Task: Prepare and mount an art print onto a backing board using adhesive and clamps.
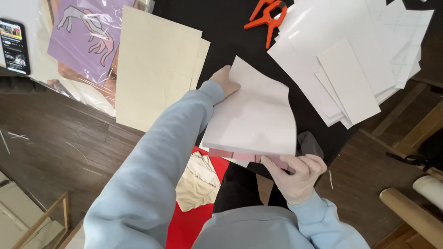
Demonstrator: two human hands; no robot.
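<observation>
You hold a curved white sheet point(254, 110) in the middle of the frame, over the black table top point(226, 32). Under its lower edge a pink layer point(240, 156) peeks out, pressed against the white one.

Your left hand point(224, 80), gloved and in a light blue sleeve point(157, 161), sits at the sheet's upper left corner; its fingers lie over the edge with the tips hidden behind the paper, so you cannot tell how tightly they close. Your right hand point(297, 177), also gloved, is at the lower right corner, fingers curled shut around the stacked white and pink edges, thumb on top.

Just beside that hand, at the table's edge, a grey cloth point(310, 144) shows. Below the sheet, toward the bottom centre, a red piece point(189, 226) lies with a cream cut-out point(198, 182) on it.

Left of centre, cream boards point(154, 69) are stacked on the table, and in the upper left a purple print with drawn hands point(85, 34) sits in clear wrap, near a phone point(14, 45) at the left edge. At the top centre lies an orange clamp point(267, 16). The upper right holds a spread of white sheets point(346, 60), well apart from yours. Cardboard tubes point(415, 214) rest on the wooden floor at the lower right.
</observation>
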